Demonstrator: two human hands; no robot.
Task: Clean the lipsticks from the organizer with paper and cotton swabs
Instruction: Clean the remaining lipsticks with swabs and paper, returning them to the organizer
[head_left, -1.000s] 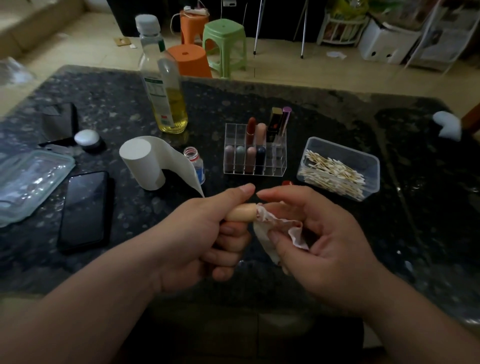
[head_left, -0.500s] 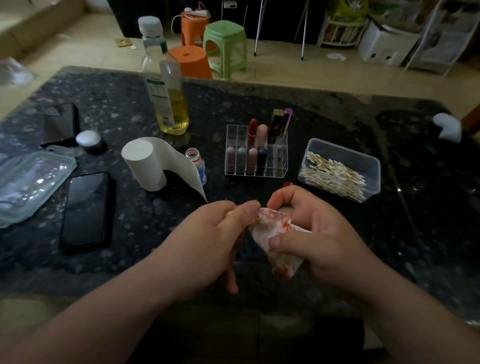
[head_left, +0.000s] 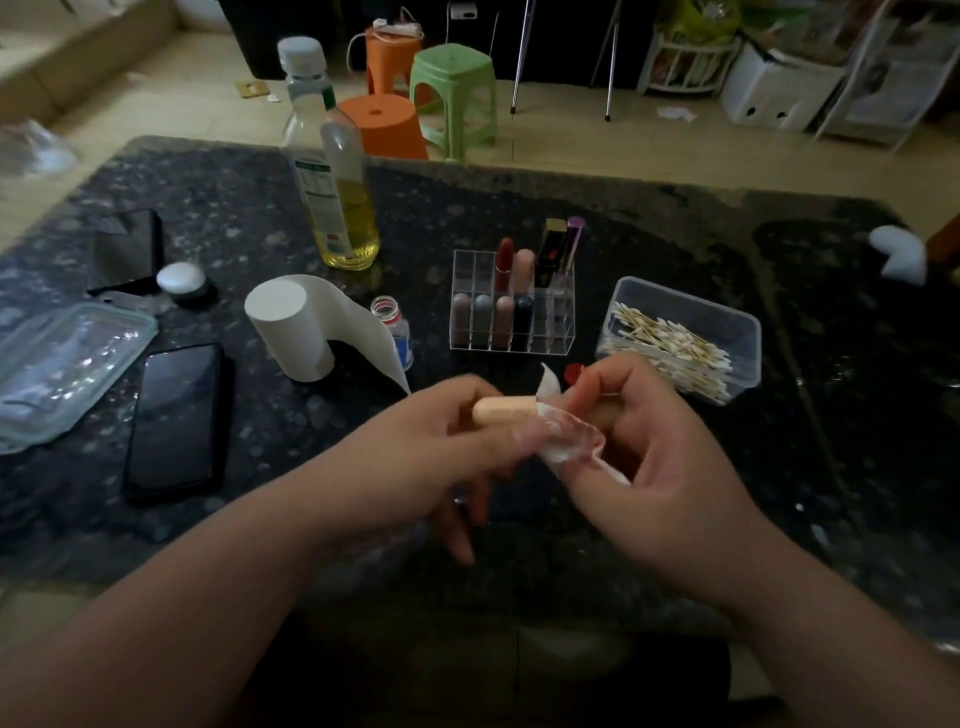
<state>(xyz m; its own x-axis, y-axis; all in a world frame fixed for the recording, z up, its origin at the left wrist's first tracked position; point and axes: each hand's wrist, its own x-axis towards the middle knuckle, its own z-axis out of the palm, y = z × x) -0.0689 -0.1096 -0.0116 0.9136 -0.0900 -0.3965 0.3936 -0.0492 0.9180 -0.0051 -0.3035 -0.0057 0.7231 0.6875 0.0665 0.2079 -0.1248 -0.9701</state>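
My left hand (head_left: 436, 457) grips a peach-coloured lipstick tube (head_left: 501, 410) and holds it level. My right hand (head_left: 660, 467) pinches a crumpled piece of paper (head_left: 569, 444) against the tube's right end. A clear organizer (head_left: 511, 304) stands behind the hands with several lipsticks upright in its cells. To its right, a clear box of cotton swabs (head_left: 675, 338) lies open. A roll of white paper (head_left: 291, 327) stands to the left with a strip hanging loose.
On the dark stone table (head_left: 519, 197) stand an oil bottle (head_left: 335, 176), a small open bottle (head_left: 395, 327) and a red cap (head_left: 572, 371). At the left lie a black phone (head_left: 174, 421), a clear lid (head_left: 57, 364) and a white jar (head_left: 182, 280). Stools stand beyond the far edge.
The lipstick tube, hidden behind my left hand half a second ago, shows again above my fingers. My right hand has turned the paper round the tube's end.
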